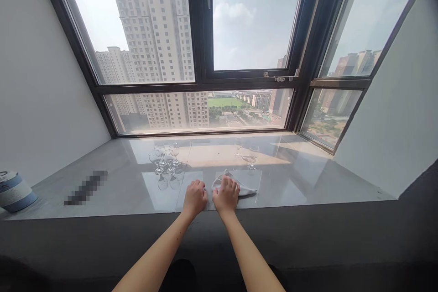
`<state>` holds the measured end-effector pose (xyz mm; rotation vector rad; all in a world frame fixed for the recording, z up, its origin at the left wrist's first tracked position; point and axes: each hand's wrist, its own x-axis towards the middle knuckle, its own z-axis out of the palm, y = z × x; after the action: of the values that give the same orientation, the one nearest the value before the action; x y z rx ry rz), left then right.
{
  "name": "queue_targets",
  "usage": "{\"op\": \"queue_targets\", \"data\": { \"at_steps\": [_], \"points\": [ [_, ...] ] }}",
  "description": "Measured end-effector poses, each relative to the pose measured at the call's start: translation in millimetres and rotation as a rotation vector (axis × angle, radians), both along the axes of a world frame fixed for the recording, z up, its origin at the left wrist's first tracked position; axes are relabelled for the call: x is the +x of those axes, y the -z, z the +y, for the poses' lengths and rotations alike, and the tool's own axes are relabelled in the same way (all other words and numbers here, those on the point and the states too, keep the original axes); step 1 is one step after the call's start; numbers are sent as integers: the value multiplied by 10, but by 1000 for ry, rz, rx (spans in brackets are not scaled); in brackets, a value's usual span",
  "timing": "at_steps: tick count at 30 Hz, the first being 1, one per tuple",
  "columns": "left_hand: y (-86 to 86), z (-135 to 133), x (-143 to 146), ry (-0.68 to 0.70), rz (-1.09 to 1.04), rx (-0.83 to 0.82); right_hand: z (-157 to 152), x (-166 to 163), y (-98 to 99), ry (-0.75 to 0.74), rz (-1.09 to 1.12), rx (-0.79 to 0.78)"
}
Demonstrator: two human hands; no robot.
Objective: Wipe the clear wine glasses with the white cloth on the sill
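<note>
White cloth (246, 190) lies bunched near the near edge of the window sill (290, 187), under the right hand (226, 194); that hand's fingers are clasped over it, and anything wrapped inside is hidden; the left hand (195, 198) is just beside, its fingers curled, though one cannot tell whether they grasp anything. The work with the cloth looks to be under way rather than finished, since the cloth is in hand; a cluster of stemmed glasses (170, 164) stands upright to the far left, and a clear glass (253, 151) and a fainter one (238, 145) stand to the far right; which are dealt with and which are left, the view does not show. At the far left end of the sill sit a blue-and-white container (17, 191) and a pixelated dark object (85, 188), both well apart from the hands; the dark window frame (200, 86) closes off the far side; nothing visible blocks the hands, though the glasses, pale against glare and reflections, seem easy to knock.
</note>
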<state>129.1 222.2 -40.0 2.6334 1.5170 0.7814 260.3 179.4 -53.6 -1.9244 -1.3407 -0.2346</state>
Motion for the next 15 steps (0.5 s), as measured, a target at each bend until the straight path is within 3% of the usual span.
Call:
{"op": "queue_targets", "data": {
  "at_steps": [4, 11, 15],
  "points": [
    [-6, -9, 7, 6, 8, 14, 6, -11, 37, 63, 21, -47],
    [-51, -39, -42, 35, -35, -9, 10, 28, 38, -45, 24, -80],
    [-117, 64, -220, -3, -14, -31, 2, 34, 20, -68, 14, -66]
  ]
}}
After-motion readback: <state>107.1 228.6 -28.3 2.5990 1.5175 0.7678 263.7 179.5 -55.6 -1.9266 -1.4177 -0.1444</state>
